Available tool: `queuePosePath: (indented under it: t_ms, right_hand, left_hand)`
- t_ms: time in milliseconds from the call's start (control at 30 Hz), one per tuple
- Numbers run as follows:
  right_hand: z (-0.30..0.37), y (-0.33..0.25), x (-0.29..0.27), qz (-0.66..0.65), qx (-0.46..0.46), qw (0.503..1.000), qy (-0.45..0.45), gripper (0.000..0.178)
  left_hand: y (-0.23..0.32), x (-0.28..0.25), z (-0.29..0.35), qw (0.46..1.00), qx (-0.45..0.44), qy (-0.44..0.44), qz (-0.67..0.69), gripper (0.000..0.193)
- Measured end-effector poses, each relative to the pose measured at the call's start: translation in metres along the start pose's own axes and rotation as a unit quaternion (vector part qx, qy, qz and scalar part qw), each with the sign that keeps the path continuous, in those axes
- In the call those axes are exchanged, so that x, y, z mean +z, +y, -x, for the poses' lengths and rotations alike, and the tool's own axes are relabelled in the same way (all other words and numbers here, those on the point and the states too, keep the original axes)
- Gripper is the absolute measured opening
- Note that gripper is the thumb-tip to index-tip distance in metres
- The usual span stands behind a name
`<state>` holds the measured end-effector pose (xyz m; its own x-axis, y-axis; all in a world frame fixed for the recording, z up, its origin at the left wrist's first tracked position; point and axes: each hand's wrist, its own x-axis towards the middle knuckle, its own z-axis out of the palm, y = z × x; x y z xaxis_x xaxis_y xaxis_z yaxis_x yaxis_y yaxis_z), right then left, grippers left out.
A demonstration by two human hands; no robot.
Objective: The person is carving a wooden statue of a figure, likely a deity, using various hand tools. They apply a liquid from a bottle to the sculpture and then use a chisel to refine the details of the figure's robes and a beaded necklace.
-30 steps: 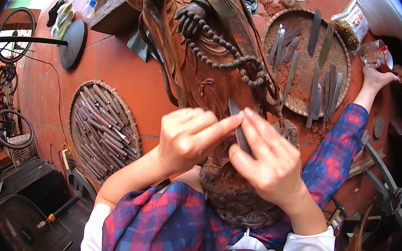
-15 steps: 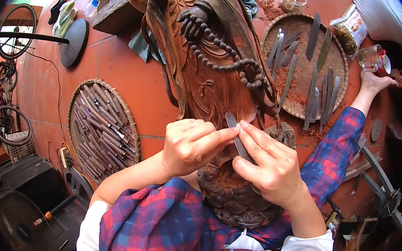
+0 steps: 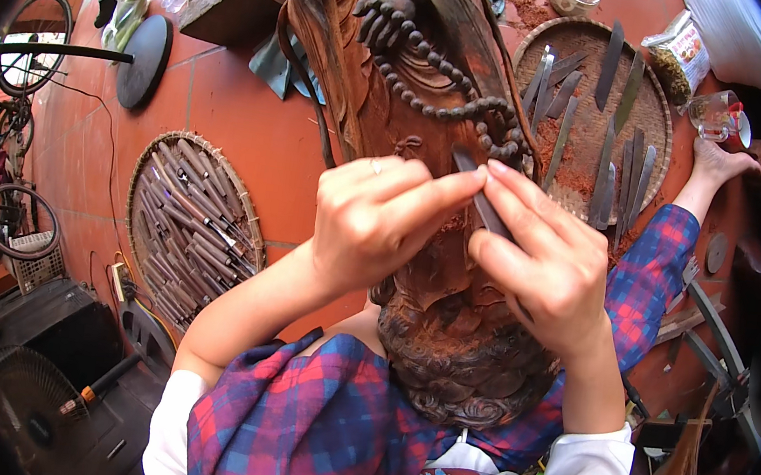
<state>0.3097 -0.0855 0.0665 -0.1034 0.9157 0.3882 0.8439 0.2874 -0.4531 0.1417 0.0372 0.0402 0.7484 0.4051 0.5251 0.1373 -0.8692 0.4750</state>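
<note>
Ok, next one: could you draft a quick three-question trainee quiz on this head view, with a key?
1. True or false: the right hand holds a thin, flat, dark metal blade.

2. What lies on the round, woven tan tray to the right of the brown, carved wooden statue?
A) Blue cups
B) Long, flat metal strips and reddish shavings
C) Yellow ropes

3. Fill in: a string of dark, round ____ drapes across the statue.

Key: 1 true; 2 B; 3 beads.

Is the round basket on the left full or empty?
Full, or nearly: slender brown-handled tools lie heaped across the woven basket, reaching its rim.
</note>
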Motion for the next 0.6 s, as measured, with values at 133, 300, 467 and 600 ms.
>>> queuePosePath:
  t_ms: [133, 300, 467, 600]
  right_hand:
    - [0.017, -0.015, -0.001, -0.002, -0.006, 0.999, -0.038, 0.01]
    - [-0.004, -0.007, -0.008, 0.001, 0.012, 1.0, -0.023, 0.015]
    - [0.017, -0.032, -0.008, -0.03, 0.02, 0.998, -0.06, 0.022]
    - [0.009, -0.039, -0.017, -0.016, -0.011, 1.0, -0.004, 0.034]
  left_hand:
    - [0.015, -0.002, 0.024, 0.999, -0.021, -0.025, 0.018, 0.032]
    - [0.002, -0.005, 0.001, 1.0, 0.0, -0.014, -0.01, 0.029]
    - [0.016, -0.006, 0.034, 0.999, 0.014, -0.032, 0.025, 0.031]
    - [0.015, -0.01, 0.027, 0.998, 0.04, 0.002, 0.056, 0.039]
